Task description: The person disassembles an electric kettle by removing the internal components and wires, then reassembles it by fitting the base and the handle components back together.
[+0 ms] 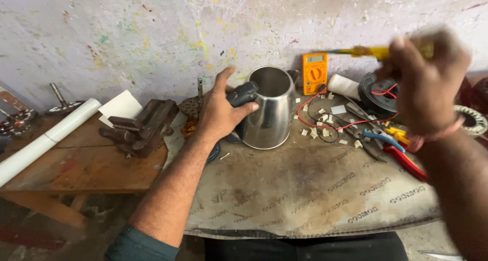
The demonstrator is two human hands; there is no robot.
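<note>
A shiny steel electric kettle (272, 111) with a black handle stands upright on the bench, its lid open. My left hand (219, 111) grips the black handle (243, 93) on the kettle's left side. My right hand (424, 83) is raised above the right part of the bench, blurred by motion, and holds a yellow-handled screwdriver (373, 51) that points to the left.
An orange multimeter (314, 73) with red and black leads leans on the wall. Pliers (391, 144) with red and blue grips, a white thread spool (343, 85), a wire reel (378, 93) and small white bits lie right. A metal vise (140, 129) and white tube (48, 136) sit left.
</note>
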